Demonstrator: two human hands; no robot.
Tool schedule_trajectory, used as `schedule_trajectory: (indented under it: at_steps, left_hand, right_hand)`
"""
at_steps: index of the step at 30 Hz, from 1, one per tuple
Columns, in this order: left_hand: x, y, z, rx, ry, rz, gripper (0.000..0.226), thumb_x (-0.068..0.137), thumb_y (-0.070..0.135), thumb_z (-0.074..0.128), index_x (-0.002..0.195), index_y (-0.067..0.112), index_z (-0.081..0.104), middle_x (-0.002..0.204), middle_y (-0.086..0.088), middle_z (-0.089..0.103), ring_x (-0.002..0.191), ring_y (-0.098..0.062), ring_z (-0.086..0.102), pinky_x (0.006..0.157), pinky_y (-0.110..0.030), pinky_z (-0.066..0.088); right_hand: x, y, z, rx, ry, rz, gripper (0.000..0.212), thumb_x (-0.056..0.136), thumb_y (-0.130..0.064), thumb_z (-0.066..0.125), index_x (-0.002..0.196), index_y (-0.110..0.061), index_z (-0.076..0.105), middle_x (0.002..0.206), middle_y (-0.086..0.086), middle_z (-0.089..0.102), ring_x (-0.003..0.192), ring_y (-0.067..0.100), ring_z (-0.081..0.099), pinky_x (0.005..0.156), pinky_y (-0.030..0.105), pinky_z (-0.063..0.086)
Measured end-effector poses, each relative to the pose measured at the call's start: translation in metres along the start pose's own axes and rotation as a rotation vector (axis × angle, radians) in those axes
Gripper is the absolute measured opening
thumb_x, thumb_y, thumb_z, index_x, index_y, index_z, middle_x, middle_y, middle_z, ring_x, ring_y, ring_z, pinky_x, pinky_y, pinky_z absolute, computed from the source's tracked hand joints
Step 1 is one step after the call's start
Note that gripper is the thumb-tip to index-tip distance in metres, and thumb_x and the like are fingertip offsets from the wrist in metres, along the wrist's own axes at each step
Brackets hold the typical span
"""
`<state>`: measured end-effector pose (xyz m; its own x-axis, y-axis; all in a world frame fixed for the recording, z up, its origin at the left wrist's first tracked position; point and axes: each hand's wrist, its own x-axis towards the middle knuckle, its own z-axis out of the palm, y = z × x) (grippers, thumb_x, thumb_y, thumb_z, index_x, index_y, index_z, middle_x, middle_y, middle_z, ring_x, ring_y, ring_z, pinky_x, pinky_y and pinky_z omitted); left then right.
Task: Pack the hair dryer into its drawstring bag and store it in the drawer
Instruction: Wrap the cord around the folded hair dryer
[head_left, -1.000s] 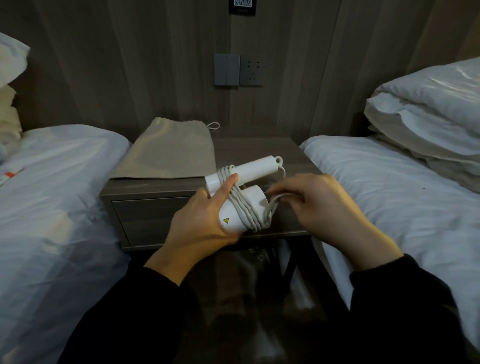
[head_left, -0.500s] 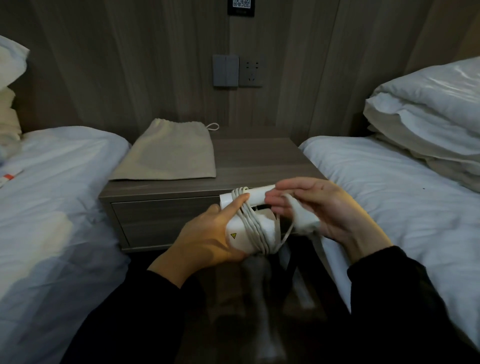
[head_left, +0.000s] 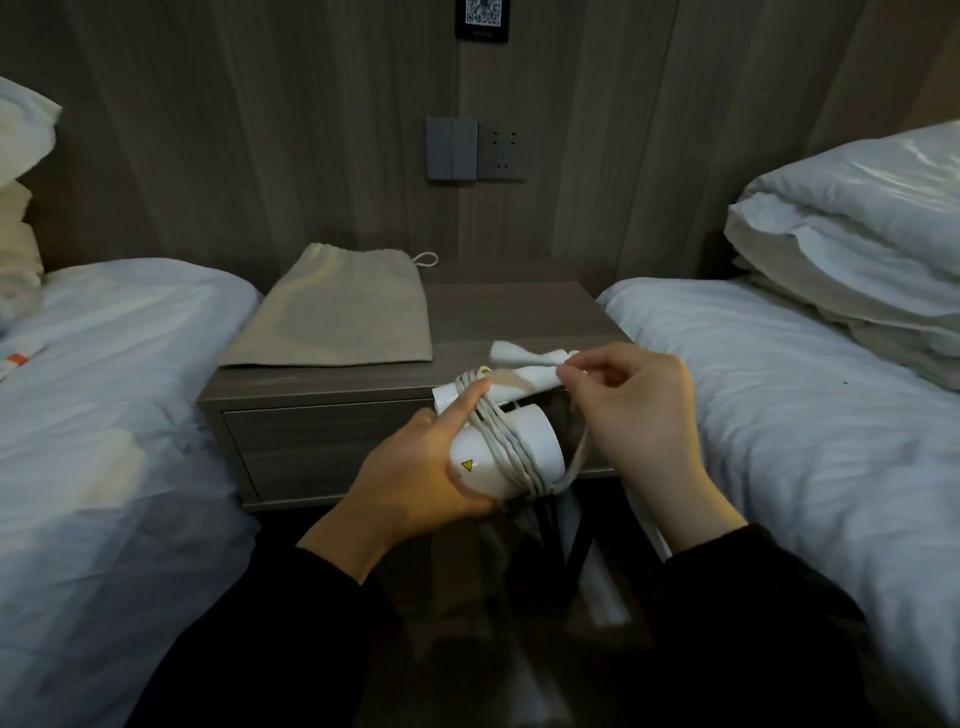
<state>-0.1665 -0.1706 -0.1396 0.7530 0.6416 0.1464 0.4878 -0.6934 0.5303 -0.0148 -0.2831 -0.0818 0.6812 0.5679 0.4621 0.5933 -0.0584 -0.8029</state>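
Your left hand grips the hair dryer at frame centre, thumb on the wrapped cord. Your right hand pinches the cord's end beside it. Drawstring bag flat on nightstand, above centre.

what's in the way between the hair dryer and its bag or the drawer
No object lies between the hair dryer, held in the left hand, and the drawstring bag. But the bag's mouth faces the wall, and the drawer is shut. The right hand pinches the loose cord end.

White hair dryer, beige drawstring bag, grey-brown nightstand.
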Motion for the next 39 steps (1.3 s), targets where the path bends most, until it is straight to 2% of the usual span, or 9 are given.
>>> schedule_trajectory:
  at_steps: [7, 10, 14, 19, 23, 27, 31, 35, 39]
  left_hand:
    - [0.001, 0.005, 0.002, -0.038, 0.085, -0.061, 0.112, 0.059, 0.049, 0.078, 0.135, 0.063, -0.003, 0.119, 0.004, 0.043, 0.106, -0.017, 0.049, 0.093, -0.034, 0.044]
    - [-0.003, 0.009, 0.002, 0.019, 0.114, -0.014, 0.112, 0.061, 0.049, 0.077, 0.137, 0.06, -0.005, 0.109, 0.008, 0.037, 0.095, -0.011, 0.044, 0.087, -0.029, 0.042]
    - [-0.009, 0.012, 0.006, 0.171, 0.207, 0.098, 0.112, 0.06, 0.053, 0.075, 0.137, 0.055, -0.006, 0.11, 0.002, 0.045, 0.094, -0.018, 0.052, 0.079, -0.032, 0.048]
    - [-0.011, 0.017, 0.01, 0.275, 0.238, 0.202, 0.107, 0.06, 0.059, 0.071, 0.144, 0.046, 0.006, 0.11, -0.001, 0.051, 0.095, -0.017, 0.055, 0.07, -0.026, 0.044]
    - [-0.01, 0.017, 0.013, 0.181, 0.191, 0.149, 0.109, 0.06, 0.058, 0.073, 0.144, 0.048, 0.004, 0.117, 0.0, 0.049, 0.099, -0.017, 0.055, 0.077, -0.03, 0.046]
    - [-0.008, 0.011, 0.01, 0.092, 0.166, 0.143, 0.11, 0.059, 0.056, 0.075, 0.143, 0.049, 0.004, 0.121, -0.002, 0.05, 0.105, -0.019, 0.055, 0.084, -0.034, 0.049]
    - [-0.008, 0.014, 0.011, -0.012, 0.13, 0.155, 0.111, 0.055, 0.059, 0.074, 0.14, 0.054, 0.003, 0.122, -0.001, 0.051, 0.107, -0.018, 0.055, 0.088, -0.039, 0.05]
    - [-0.005, 0.013, 0.009, -0.084, 0.142, 0.148, 0.11, 0.046, 0.07, 0.06, 0.138, 0.057, 0.002, 0.126, -0.001, 0.052, 0.109, -0.016, 0.055, 0.092, -0.038, 0.048]
    - [-0.004, 0.008, 0.003, -0.075, 0.163, 0.166, 0.109, 0.047, 0.07, 0.061, 0.14, 0.056, 0.005, 0.129, -0.001, 0.052, 0.113, -0.017, 0.054, 0.095, -0.039, 0.047]
  right_hand:
    - [0.006, 0.002, -0.01, -0.052, 0.076, 0.081, 0.01, 0.067, -0.009, 0.064, 0.058, -0.012, 0.065, 0.039, -0.005, 0.045, 0.043, 0.009, 0.042, 0.05, 0.021, 0.035]
    - [0.003, 0.001, -0.009, -0.207, 0.065, 0.061, 0.009, 0.069, -0.01, 0.06, 0.061, -0.01, 0.065, 0.048, -0.004, 0.054, 0.053, 0.015, 0.051, 0.052, 0.025, 0.037]
    - [0.004, 0.005, -0.006, -0.277, 0.061, 0.042, 0.011, 0.072, -0.009, 0.058, 0.064, -0.007, 0.065, 0.055, 0.004, 0.058, 0.058, 0.021, 0.054, 0.055, 0.026, 0.04]
    - [0.004, 0.008, 0.002, -0.086, -0.132, 0.068, 0.014, 0.076, -0.013, 0.067, 0.063, -0.016, 0.068, 0.051, -0.002, 0.063, 0.049, 0.006, 0.058, 0.058, 0.022, 0.044]
    - [0.005, 0.009, -0.001, -0.094, -0.409, -0.027, 0.014, 0.086, -0.009, 0.059, 0.088, -0.015, 0.071, 0.069, 0.0, 0.068, 0.067, 0.004, 0.063, 0.071, 0.017, 0.046]
    - [0.009, 0.012, -0.007, -0.151, -0.6, -0.106, 0.034, 0.085, -0.009, 0.062, 0.118, -0.019, 0.063, 0.087, 0.002, 0.065, 0.083, 0.013, 0.062, 0.083, 0.023, 0.048]
    - [0.011, 0.013, -0.003, -0.127, -0.496, -0.102, 0.045, 0.07, -0.016, 0.078, 0.112, -0.024, 0.063, 0.09, -0.008, 0.057, 0.084, 0.007, 0.056, 0.077, 0.013, 0.045]
    - [0.01, 0.013, 0.0, -0.154, -0.397, -0.145, 0.021, 0.072, -0.022, 0.077, 0.091, -0.022, 0.069, 0.09, -0.013, 0.065, 0.088, 0.002, 0.058, 0.076, 0.005, 0.039]
    - [0.009, 0.012, -0.001, -0.221, -0.585, -0.284, 0.025, 0.088, -0.015, 0.059, 0.11, -0.016, 0.07, 0.111, -0.003, 0.07, 0.101, 0.001, 0.057, 0.085, 0.002, 0.035]
